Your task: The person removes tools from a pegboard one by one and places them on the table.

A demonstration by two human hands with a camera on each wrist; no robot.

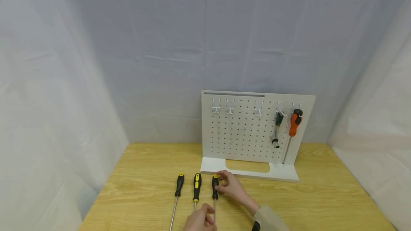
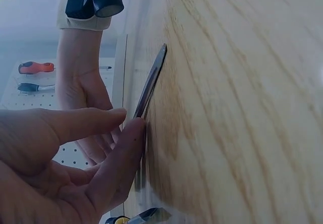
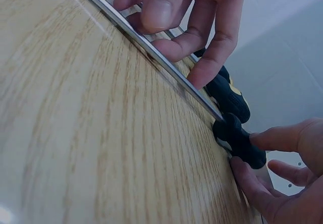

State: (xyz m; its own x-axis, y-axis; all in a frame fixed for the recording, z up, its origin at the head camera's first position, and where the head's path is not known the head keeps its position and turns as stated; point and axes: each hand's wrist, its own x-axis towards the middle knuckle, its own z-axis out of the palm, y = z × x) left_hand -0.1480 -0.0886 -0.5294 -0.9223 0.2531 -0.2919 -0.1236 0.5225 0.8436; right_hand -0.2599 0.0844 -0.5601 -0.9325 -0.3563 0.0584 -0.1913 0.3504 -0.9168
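Three screwdrivers lie side by side on the wooden table. My right hand holds the black handle of the rightmost screwdriver, a finger and the thumb on opposite sides of it. In the right wrist view that black handle sits between the fingers. Lower down, my left hand is at the metal shaft, its fingertips right at the shaft and the thumb a little apart. The middle screwdriver has a black and yellow handle; the left one is black with a yellow end.
A white pegboard stands at the back with several clear hooks. On its right side hang a dark green-handled ratchet and an orange screwdriver. Pale cloth surrounds the wooden table.
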